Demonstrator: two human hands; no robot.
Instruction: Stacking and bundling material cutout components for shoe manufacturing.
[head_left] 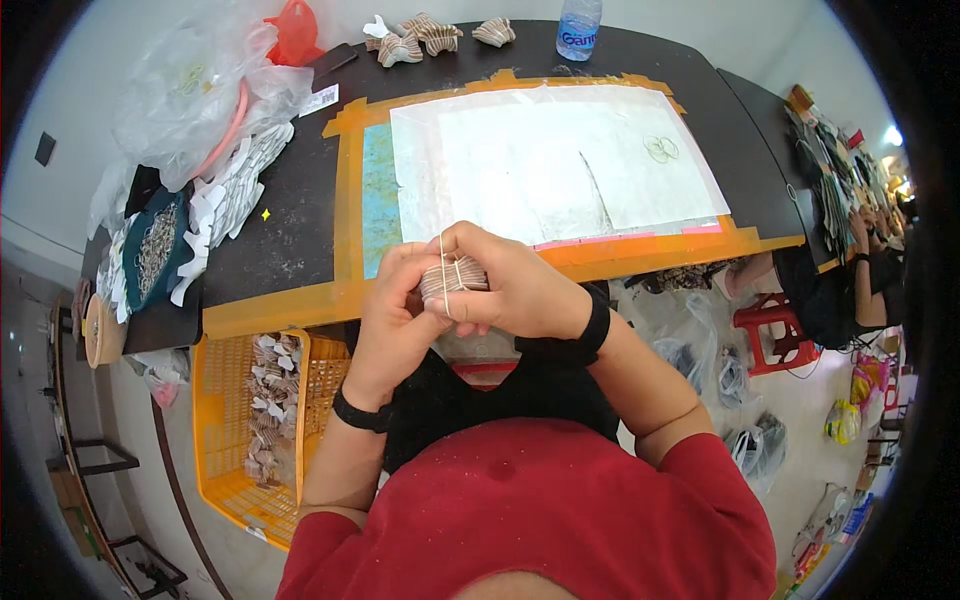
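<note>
Just in front of the table's near edge, both my hands hold a small bundle of brown-and-white striped pieces [466,276], which look like stacked card or paper. A pale rubber band [442,258] runs around the bundle and up over the fingers of my right hand. My left hand [392,312] is closed on the bundle's left side, its fingertips partly hidden behind it. My right hand [525,290] grips the right side, with its thumb across the front face. Past my hands lies a white sheet [520,150], with several loose rubber bands [661,149] on its right part.
Orange tape [270,315] edges the dark table. Striped bundles [430,38] and a water bottle [579,30] stand at the back. Left are a plastic bag [180,100] and a teal tray [135,262] of small bits. A yellow basket [225,400] sits below; a red stool [775,335] stands right.
</note>
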